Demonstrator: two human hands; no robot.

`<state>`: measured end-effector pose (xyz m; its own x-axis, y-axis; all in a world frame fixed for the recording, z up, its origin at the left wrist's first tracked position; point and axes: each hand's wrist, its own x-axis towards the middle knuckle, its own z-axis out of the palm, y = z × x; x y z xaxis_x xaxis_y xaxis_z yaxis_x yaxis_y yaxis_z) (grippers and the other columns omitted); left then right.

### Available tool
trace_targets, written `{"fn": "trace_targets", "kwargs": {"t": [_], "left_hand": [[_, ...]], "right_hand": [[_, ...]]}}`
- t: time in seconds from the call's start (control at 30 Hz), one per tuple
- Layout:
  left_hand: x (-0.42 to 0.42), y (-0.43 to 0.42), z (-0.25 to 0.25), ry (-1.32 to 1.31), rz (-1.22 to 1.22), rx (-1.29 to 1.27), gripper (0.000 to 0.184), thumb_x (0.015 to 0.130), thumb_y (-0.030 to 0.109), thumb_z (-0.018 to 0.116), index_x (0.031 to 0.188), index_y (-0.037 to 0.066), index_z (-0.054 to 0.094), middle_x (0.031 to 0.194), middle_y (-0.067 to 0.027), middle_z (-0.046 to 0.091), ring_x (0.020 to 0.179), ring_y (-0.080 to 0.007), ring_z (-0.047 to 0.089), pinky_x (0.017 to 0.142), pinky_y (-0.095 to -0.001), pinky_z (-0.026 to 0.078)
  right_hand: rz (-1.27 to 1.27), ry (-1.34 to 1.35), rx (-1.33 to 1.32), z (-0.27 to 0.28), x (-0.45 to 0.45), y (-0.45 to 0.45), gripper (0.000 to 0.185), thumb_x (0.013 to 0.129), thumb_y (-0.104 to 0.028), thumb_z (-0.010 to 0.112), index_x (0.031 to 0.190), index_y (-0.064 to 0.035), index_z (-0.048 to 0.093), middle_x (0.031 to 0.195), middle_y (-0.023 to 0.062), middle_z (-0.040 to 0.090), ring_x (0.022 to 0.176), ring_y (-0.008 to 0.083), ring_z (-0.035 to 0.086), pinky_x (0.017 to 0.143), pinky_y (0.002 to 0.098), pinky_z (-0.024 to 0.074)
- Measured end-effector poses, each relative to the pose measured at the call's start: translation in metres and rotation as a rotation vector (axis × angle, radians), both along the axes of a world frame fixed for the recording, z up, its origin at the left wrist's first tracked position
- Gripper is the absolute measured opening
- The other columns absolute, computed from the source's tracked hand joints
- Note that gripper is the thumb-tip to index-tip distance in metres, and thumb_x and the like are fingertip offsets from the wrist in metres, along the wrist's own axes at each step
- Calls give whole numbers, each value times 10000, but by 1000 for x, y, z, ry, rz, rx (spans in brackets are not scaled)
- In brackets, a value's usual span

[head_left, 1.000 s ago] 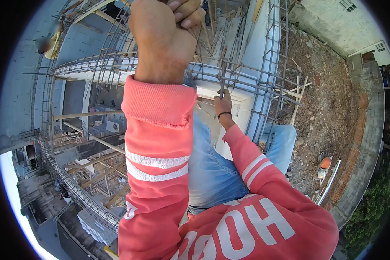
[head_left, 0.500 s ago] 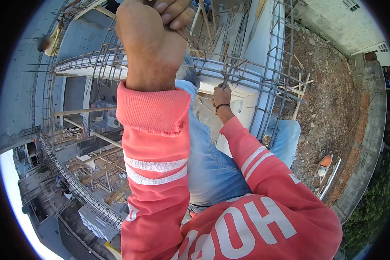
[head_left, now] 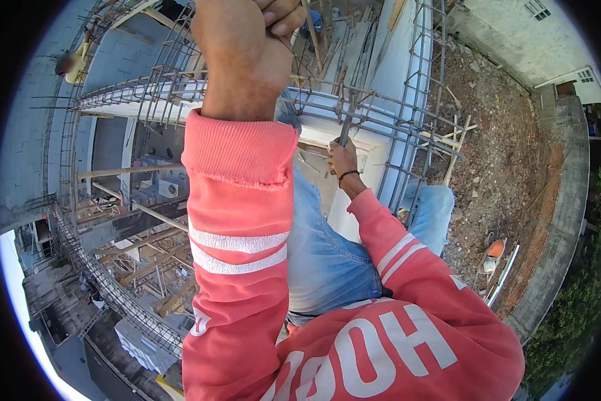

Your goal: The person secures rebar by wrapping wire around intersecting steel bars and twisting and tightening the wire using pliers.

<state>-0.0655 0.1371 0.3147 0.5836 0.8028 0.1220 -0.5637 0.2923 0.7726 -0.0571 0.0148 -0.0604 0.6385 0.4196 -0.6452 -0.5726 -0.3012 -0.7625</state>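
Note:
My left hand [head_left: 250,37] is raised close to the camera at the top of the view. Its fingers are curled closed, and what they hold, if anything, is out of sight. Farther down, my right hand [head_left: 344,158] is wrapped round a dark metal bar-like tool [head_left: 345,130]. The tool's upper end reaches the tied rebar cage [head_left: 374,119] along the beam top; its exact contact there is unclear. My jeans-clad legs [head_left: 324,247] straddle a pale wall section below.
A person in a yellow top [head_left: 78,65] is at the far left, beside more rebar. Wooden props [head_left: 130,170] and debris lie below on the left. At right, a rubble strip [head_left: 491,157] holds an orange wheelbarrow [head_left: 495,249], bordered by a block wall [head_left: 567,180].
My left forearm has shifted slightly up in the view. My right hand has moved slightly down, still gripping the tool, whose angle has become a little steeper.

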Motion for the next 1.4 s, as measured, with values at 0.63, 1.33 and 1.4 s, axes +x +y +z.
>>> {"fn": "trace_targets", "kwargs": {"t": [0.63, 1.33, 1.4], "left_hand": [[11, -10, -6, 76, -11, 13, 285, 1030, 258, 384, 803, 114, 478, 573, 53, 329, 460, -60, 267, 414, -226, 241], [-1, -9, -4, 32, 9, -10, 278, 1028, 254, 379, 816, 105, 477, 589, 58, 318, 478, -67, 268, 435, -225, 247], [0, -3, -5, 11, -74, 67, 285, 1031, 265, 376, 816, 107, 477, 587, 60, 313, 480, -68, 266, 438, -229, 246]], "right_hand": [[-55, -212, -273, -64, 23, 32, 230, 820, -176, 580, 979, -15, 619, 942, 184, 681, 887, 336, 655, 812, 418, 500], [-41, 180, 301, -25, 17, 16, 233, 904, -132, 569, 1101, -19, 516, 799, 110, 614, 637, 195, 615, 544, 322, 482], [115, 94, 311, -3, 11, 2, 320, 928, -96, 530, 1235, -19, 478, 811, 100, 643, 697, 161, 627, 567, 303, 483]]}}
